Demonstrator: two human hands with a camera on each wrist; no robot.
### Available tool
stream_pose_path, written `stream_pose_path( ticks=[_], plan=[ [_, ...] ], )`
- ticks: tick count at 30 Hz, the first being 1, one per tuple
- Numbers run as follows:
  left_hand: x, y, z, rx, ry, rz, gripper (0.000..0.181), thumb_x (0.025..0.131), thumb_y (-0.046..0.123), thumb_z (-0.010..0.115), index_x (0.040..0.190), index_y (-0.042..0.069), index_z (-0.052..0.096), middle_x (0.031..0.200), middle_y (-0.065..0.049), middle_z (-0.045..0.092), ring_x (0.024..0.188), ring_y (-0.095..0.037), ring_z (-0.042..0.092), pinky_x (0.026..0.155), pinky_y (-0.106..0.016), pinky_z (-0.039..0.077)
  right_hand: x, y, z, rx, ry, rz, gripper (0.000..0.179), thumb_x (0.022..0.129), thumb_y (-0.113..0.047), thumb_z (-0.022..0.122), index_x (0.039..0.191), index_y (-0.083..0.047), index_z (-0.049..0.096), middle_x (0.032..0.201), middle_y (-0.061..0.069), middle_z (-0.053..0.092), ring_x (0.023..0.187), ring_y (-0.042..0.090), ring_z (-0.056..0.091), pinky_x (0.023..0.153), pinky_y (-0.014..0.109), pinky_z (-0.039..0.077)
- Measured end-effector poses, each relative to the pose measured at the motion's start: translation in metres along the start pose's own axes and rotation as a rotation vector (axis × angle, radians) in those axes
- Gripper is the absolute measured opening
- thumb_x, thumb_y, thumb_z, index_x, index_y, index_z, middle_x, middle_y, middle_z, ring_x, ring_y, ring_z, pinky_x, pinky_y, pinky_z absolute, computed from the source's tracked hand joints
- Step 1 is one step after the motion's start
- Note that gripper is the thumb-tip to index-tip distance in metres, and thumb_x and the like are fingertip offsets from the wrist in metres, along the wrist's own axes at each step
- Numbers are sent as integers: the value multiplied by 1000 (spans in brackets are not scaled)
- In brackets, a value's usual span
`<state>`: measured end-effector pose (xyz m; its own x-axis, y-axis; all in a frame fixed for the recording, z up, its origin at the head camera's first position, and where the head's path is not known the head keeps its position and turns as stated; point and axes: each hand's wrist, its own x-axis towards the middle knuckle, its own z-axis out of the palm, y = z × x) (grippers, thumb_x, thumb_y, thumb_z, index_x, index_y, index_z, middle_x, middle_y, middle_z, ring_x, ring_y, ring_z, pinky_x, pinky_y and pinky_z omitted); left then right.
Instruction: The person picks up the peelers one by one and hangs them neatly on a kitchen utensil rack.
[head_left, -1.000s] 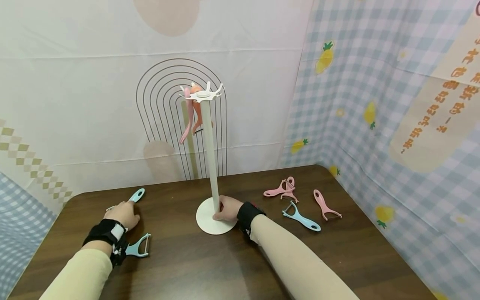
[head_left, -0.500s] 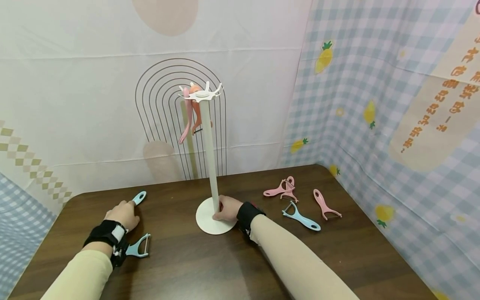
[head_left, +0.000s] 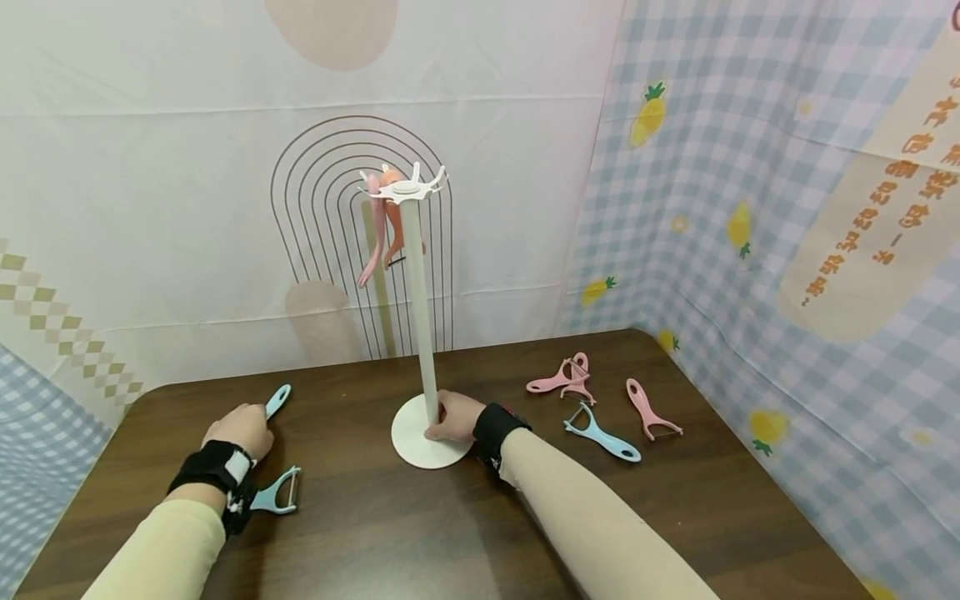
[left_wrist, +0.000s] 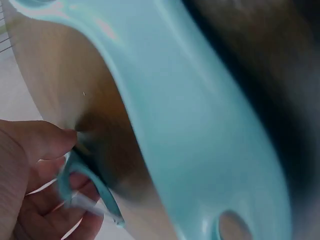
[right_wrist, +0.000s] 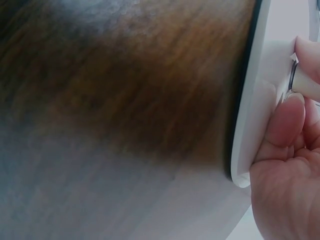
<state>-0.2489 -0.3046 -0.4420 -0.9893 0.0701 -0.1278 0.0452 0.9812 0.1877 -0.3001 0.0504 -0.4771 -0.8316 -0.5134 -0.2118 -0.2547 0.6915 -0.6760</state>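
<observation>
My left hand (head_left: 240, 432) pinches a light-blue Y-shaped peeler (head_left: 277, 402) at the table's left. Its handle sticks out past the fingers; in the left wrist view my thumb lies at the neck of the forked head (left_wrist: 82, 172), with fingers behind it. A second light-blue peeler (head_left: 266, 500) lies beside that wrist and looms large in the left wrist view (left_wrist: 175, 100). My right hand (head_left: 459, 417) grips the foot of a white stand's pole (head_left: 418, 300), just above its round base (head_left: 408, 442). From the stand's top hooks hang a pink peeler (head_left: 374, 237) and an orange one (head_left: 395, 221).
On the right of the dark wooden table (head_left: 360, 533) lie two crossed pink peelers (head_left: 549, 383), a blue peeler (head_left: 607, 437) and another pink peeler (head_left: 645, 408). A white patterned cloth (head_left: 187, 208) hangs behind, a checked cloth (head_left: 697, 275) on the right.
My left hand has shifted slightly left and taken hold of the blue peeler, whose handle has turned a little and shows more. The right hand and the stand stay put.
</observation>
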Motion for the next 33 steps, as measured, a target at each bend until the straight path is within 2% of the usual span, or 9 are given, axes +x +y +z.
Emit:
stream_pose_path(
  ticks=[5, 12, 20, 28, 33],
  plan=[
    [1, -2, 2, -4, -1, 9, 14, 81, -5, 54, 90, -10, 63, 92, -26, 63, 77, -33, 60, 64, -52, 49, -1, -2, -1, 14, -7, 5, 35, 85, -16, 75, 109, -3, 53, 87, 3, 56, 79, 15, 52, 74, 28, 43],
    [0, 1, -2, 9, 1, -2, 4, 82, -3, 58, 80, -3, 61, 77, -16, 62, 67, -28, 56, 59, -47, 47, -1, -2, -1, 19, -5, 7, 36, 85, -16, 76, 109, -2, 53, 87, 4, 56, 79, 15, 52, 74, 28, 42],
    [-2, 2, -2, -2, 32, -18, 4, 82, 0, 60, 79, -1, 59, 75, -14, 61, 65, -30, 56, 55, -48, 46, -2, -4, 0, 5, -6, 22, 37, 85, -18, 75, 110, -3, 52, 88, 4, 55, 80, 15, 52, 75, 28, 42],
    [-3, 0, 0, -32, 74, -17, 9, 82, 1, 57, 75, 4, 61, 70, -10, 60, 62, -29, 55, 54, -48, 45, -2, -4, -1, 8, -5, 21, 35, 85, -16, 75, 108, -3, 52, 87, 3, 55, 80, 15, 52, 75, 28, 42],
    [-2, 5, -6, -78, 114, 12, 8, 83, 4, 58, 86, 3, 66, 72, -9, 60, 62, -27, 54, 53, -45, 44, -2, -3, 0, 12, -3, 20, 35, 85, -15, 75, 108, -3, 52, 87, 3, 55, 80, 15, 52, 76, 29, 43]
  ],
)
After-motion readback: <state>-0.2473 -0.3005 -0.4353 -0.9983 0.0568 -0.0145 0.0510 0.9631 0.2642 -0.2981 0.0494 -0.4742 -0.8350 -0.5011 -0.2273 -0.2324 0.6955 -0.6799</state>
